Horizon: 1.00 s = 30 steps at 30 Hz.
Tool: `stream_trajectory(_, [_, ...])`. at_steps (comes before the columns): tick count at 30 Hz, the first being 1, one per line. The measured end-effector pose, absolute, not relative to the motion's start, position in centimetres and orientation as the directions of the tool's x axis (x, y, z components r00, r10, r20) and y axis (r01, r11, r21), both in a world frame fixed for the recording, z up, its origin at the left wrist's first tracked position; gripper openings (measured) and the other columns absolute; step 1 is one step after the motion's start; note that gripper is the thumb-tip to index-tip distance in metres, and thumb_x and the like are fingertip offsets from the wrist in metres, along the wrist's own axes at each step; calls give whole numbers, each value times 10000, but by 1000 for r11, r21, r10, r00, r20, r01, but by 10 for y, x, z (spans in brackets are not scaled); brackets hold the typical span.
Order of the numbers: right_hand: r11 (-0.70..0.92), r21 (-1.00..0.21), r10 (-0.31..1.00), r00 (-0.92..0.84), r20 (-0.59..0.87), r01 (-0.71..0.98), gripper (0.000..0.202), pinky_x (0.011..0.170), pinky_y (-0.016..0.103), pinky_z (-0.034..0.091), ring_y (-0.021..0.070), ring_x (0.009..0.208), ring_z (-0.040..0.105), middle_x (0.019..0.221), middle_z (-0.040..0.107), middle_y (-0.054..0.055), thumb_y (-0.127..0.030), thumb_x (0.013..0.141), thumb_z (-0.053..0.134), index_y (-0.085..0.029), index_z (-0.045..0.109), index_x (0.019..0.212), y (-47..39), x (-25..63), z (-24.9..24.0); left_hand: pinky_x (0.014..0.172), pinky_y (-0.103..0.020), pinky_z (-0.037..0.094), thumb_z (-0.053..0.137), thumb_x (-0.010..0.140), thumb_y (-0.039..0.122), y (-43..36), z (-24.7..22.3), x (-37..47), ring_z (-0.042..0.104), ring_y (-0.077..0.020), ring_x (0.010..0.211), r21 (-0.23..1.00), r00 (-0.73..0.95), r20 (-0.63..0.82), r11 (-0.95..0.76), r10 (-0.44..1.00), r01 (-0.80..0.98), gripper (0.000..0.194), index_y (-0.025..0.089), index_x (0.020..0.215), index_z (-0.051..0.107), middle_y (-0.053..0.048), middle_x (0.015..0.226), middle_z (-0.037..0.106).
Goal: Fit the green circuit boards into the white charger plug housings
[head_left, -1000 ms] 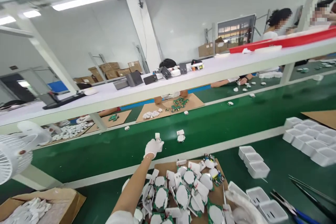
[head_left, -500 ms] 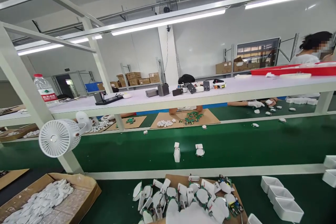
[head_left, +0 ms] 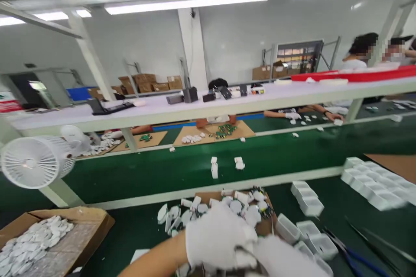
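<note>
My left hand [head_left: 217, 236], in a white glove, reaches in from the bottom with its fingers curled. My right hand [head_left: 286, 257], also gloved, meets it at the fingertips; its fingers are smeared by motion. Anything held between them is hidden. Both are over the near side of a pile of white plastic parts with green circuit boards [head_left: 235, 205], on a cardboard sheet [head_left: 271, 214]. Close to my right hand stand white open boxes [head_left: 287, 228]. Further right lie blue-handled pliers [head_left: 349, 253] and slim dark tweezers [head_left: 370, 242].
A cardboard tray [head_left: 94, 225] of white pieces sits at left, below a white fan [head_left: 35, 160]. Beyond the rail, a green belt [head_left: 182, 169] carries a few white parts. A shelf [head_left: 162, 119] crosses above it. Co-workers' hands [head_left: 292, 115] work on the far side.
Both my gloved hands have come into view over the pile and met; only a white blur showed there before. The view has turned right and down, revealing more white boxes, the pliers and the tweezers.
</note>
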State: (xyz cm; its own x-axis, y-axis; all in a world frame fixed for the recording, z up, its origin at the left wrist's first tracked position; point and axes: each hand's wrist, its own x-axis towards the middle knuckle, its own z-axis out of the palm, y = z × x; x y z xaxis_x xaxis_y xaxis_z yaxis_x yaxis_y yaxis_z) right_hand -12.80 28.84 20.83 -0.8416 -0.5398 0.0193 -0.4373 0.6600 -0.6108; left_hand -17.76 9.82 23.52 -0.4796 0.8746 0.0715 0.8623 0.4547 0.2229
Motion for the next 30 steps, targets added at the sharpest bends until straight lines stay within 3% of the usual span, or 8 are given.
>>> stream_trajectory(5, [623,-613,-621,-784,-10,-485,591,693,312,504,229,745,645,924,730,30,-265,825,582,-295,501,1409,305,-121,239,533,-294,323,555,794,201,75,259,-188,519,-161,517,63,-627,194,628,754,775,154,229,644,574,27,544,546])
stream_trajectory(8, [562,-708,-567,-822,48,-429,762,650,254,466,161,648,587,953,723,2,-166,813,553,-350,318,1514,316,-121,246,603,-278,401,527,755,152,63,263,-187,548,-150,583,292,-696,261,633,669,717,133,238,724,624,23,637,609])
stream_trajectory(12, [280,-895,-722,-690,43,-348,825,607,244,450,142,616,562,868,711,-12,-185,799,565,-328,235,1542,312,-133,225,792,-316,503,579,622,137,72,252,-173,638,-222,905,663,-732,208,457,649,593,413,262,1006,663,-22,1014,701])
stream_trajectory(16, [-54,-996,-736,-671,89,-73,948,594,240,464,147,680,587,884,685,32,-252,808,557,-220,-9,1568,296,-140,195,669,-270,495,544,700,149,98,230,-171,624,-173,735,834,-850,192,376,490,405,180,209,834,648,-4,825,689])
stream_trajectory(19, [155,-983,-564,-826,-7,-98,933,633,291,479,172,698,566,886,667,48,-218,815,514,-201,-39,1566,284,-134,187,633,-261,456,572,751,142,112,211,-173,592,-151,671,733,-847,344,447,407,512,74,202,731,611,17,727,660])
stream_trajectory(22, [470,-873,-362,-931,-53,-133,846,755,390,493,223,770,573,920,657,81,-218,855,459,-190,10,1571,275,-126,189,635,-282,429,573,826,142,116,198,-172,575,-161,666,447,-662,638,510,394,735,92,209,800,632,9,712,655])
stream_trajectory(25, [548,-816,-320,-947,0,-185,763,848,429,480,259,870,587,1017,650,119,-251,890,429,-182,87,1569,271,-124,190,624,-296,400,569,855,133,115,195,-172,534,-172,646,186,-436,769,488,468,853,100,205,885,630,-2,690,633])
stream_trajectory(30, [569,-802,-261,-965,32,-180,647,886,411,464,257,896,582,987,649,116,-187,871,419,-154,298,1505,268,-125,177,632,-292,395,562,857,120,118,195,-172,531,-164,647,199,-462,738,495,492,846,105,206,856,623,4,697,637])
